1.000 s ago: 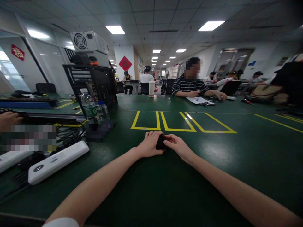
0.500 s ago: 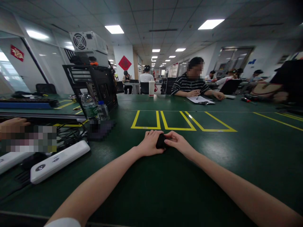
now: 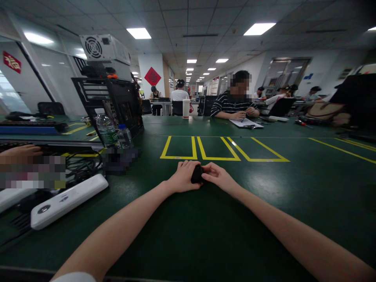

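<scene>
Currently clasped, my left hand (image 3: 185, 176): compact black object (image 3: 197, 174); right hand (image 3: 217, 176) touches it, pinch unclear; inside near edge, green table (image 3: 188, 235).

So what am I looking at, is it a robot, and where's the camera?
No robot here! Those are a person's own bare hands. The camera is worn on that person's head, looking forward and down. The left hand curls around a small black thing, and the right hand has fingertips at its edge. It's too hidden to say what it is. On the green table are yellow tape outlines, a white cup, two plastic bottles and a long white bar.
</scene>
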A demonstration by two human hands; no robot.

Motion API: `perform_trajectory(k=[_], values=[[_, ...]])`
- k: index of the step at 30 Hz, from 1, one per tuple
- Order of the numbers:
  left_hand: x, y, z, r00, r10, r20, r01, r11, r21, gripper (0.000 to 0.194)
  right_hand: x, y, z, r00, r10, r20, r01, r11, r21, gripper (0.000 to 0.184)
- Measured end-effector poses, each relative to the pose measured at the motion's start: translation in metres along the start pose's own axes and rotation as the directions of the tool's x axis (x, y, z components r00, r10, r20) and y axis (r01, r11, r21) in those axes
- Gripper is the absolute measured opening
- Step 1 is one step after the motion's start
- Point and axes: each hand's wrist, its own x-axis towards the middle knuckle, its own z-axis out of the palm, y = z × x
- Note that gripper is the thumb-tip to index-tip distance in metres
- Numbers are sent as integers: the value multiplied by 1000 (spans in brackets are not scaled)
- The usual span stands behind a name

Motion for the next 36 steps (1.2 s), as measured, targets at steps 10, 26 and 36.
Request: perform_trajectory(k=[10, 26, 36], values=[[1, 0, 2, 1000, -16, -16, 15, 1000, -6, 63, 4, 6, -1, 999, 45, -9, -45, 999, -3, 32], [2, 1, 2, 1000, -20, -15, 20, 1000, -16, 63, 3, 3, 4, 998, 42, -45, -40, 999, 28, 29], [1, 3, -1, 1000, -24, -10, 23, 1000, -20, 61, 5, 9, -1, 999, 22, 36, -25, 995, 95, 39]])
